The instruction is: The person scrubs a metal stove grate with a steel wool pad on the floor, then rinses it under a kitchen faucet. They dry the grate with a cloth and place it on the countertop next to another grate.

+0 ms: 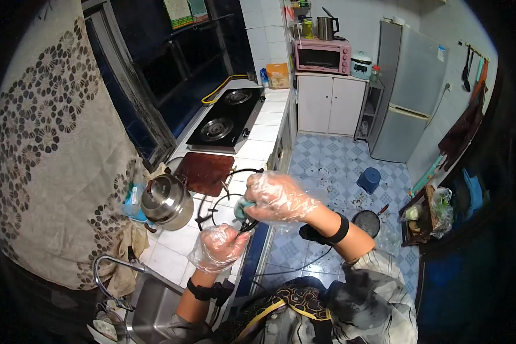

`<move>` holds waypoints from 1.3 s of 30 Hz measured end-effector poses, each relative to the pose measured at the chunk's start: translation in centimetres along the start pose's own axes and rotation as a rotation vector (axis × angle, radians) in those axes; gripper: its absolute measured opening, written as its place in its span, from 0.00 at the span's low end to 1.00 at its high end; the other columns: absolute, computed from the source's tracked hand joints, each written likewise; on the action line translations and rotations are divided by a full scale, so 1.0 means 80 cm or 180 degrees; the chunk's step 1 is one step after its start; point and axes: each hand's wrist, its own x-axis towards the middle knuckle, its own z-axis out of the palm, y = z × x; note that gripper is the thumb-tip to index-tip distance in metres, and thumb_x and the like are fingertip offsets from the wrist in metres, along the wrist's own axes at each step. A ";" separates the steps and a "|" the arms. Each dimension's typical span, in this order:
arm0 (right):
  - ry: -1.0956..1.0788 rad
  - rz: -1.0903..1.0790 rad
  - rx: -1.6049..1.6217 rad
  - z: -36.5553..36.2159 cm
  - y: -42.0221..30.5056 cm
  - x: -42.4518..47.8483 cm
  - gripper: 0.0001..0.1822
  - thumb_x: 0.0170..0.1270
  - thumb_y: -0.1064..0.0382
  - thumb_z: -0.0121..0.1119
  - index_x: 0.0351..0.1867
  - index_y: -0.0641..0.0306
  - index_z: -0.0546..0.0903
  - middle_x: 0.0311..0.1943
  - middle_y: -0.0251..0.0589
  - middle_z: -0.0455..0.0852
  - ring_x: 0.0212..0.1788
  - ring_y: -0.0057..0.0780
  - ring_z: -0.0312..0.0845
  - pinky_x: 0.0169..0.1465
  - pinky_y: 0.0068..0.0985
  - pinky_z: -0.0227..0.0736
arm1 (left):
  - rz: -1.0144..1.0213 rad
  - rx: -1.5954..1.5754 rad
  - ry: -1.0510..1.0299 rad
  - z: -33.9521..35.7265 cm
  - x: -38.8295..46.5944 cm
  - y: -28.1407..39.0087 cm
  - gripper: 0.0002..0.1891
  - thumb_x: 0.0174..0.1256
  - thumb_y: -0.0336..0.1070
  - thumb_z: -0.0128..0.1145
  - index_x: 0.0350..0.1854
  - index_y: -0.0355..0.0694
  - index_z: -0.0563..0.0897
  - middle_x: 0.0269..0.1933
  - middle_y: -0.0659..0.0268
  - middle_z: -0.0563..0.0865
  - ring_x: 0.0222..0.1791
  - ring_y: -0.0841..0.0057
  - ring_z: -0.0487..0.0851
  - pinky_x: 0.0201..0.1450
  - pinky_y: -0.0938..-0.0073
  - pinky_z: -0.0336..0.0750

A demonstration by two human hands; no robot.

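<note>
A black metal pan support from a gas hob (204, 218) is held tilted above the white tiled counter. My left hand (222, 246), in a clear plastic glove, grips its near side. My right hand (277, 195), gloved the same way, is closed around a green cloth or scouring pad (242, 210) against the ring's right side. The exact contact there is hidden by my fingers. Left of the ring stands a lidded stainless steel pot (167, 206). Behind it lies a reddish-brown board (207, 173).
A two-burner gas hob (223, 118) sits farther along the counter (170, 253). The steel sink (152, 301) and curved tap (107, 258) are at the near left. On the floor are a frying pan (367, 222) and a blue stool (369, 179).
</note>
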 end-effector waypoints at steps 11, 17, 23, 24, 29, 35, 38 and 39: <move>0.0865 0.2282 0.0259 0.040 0.116 -0.046 0.21 0.52 0.45 0.62 0.24 0.65 0.80 0.28 0.46 0.79 0.30 0.41 0.77 0.35 0.36 0.72 | 0.0354 -0.0393 0.0074 0.006 -0.018 0.017 0.20 0.53 0.29 0.65 0.13 0.46 0.66 0.13 0.69 0.65 0.11 0.73 0.65 0.15 0.72 0.58; 0.2442 0.3438 0.2877 0.097 0.081 -0.083 0.14 0.63 0.51 0.60 0.32 0.60 0.80 0.30 0.33 0.80 0.35 0.26 0.75 0.37 0.29 0.70 | -0.1042 -0.0919 0.0293 0.027 -0.026 0.024 0.14 0.55 0.27 0.64 0.16 0.38 0.71 0.13 0.64 0.69 0.12 0.70 0.65 0.16 0.71 0.60; 0.2707 0.3857 0.4912 0.088 0.000 -0.051 0.14 0.68 0.50 0.51 0.41 0.55 0.79 0.36 0.30 0.79 0.40 0.26 0.75 0.46 0.32 0.75 | -0.2115 -0.1545 0.0687 0.068 -0.033 0.024 0.15 0.65 0.30 0.57 0.18 0.36 0.71 0.17 0.70 0.69 0.19 0.83 0.65 0.22 0.76 0.60; 0.2742 0.3803 0.4951 0.086 0.001 -0.050 0.13 0.68 0.50 0.51 0.40 0.56 0.79 0.34 0.31 0.79 0.37 0.27 0.76 0.43 0.32 0.76 | -0.2298 -0.1827 0.0793 0.074 -0.033 0.023 0.15 0.66 0.33 0.56 0.19 0.37 0.72 0.18 0.72 0.70 0.20 0.84 0.66 0.23 0.78 0.61; 0.2563 0.3093 0.6210 0.125 0.043 -0.082 0.12 0.68 0.53 0.47 0.33 0.57 0.76 0.28 0.35 0.78 0.26 0.29 0.77 0.33 0.31 0.78 | -0.2929 -0.2868 0.1098 0.089 -0.016 0.032 0.15 0.71 0.41 0.51 0.25 0.39 0.75 0.24 0.76 0.72 0.26 0.88 0.67 0.28 0.82 0.63; 0.3438 0.3287 0.5272 0.112 -0.009 -0.079 0.16 0.70 0.49 0.46 0.41 0.59 0.74 0.35 0.37 0.78 0.36 0.29 0.76 0.40 0.31 0.76 | -0.3065 -0.3260 0.1185 0.091 -0.005 0.034 0.17 0.73 0.45 0.48 0.28 0.38 0.77 0.22 0.74 0.70 0.25 0.86 0.66 0.30 0.84 0.62; 0.3402 0.2924 0.4378 0.109 -0.024 -0.076 0.25 0.70 0.40 0.46 0.48 0.62 0.74 0.43 0.36 0.77 0.42 0.27 0.74 0.47 0.30 0.74 | -0.2978 -0.3223 0.1143 0.107 -0.006 0.039 0.18 0.74 0.45 0.46 0.27 0.39 0.77 0.23 0.73 0.73 0.24 0.86 0.68 0.29 0.81 0.63; 0.3306 0.3203 0.4103 0.110 -0.024 -0.072 0.25 0.69 0.39 0.48 0.46 0.62 0.75 0.41 0.36 0.77 0.40 0.26 0.75 0.43 0.29 0.73 | -0.2812 -0.2910 0.1051 0.119 -0.019 0.041 0.18 0.75 0.43 0.44 0.28 0.38 0.78 0.23 0.71 0.75 0.24 0.85 0.70 0.27 0.78 0.65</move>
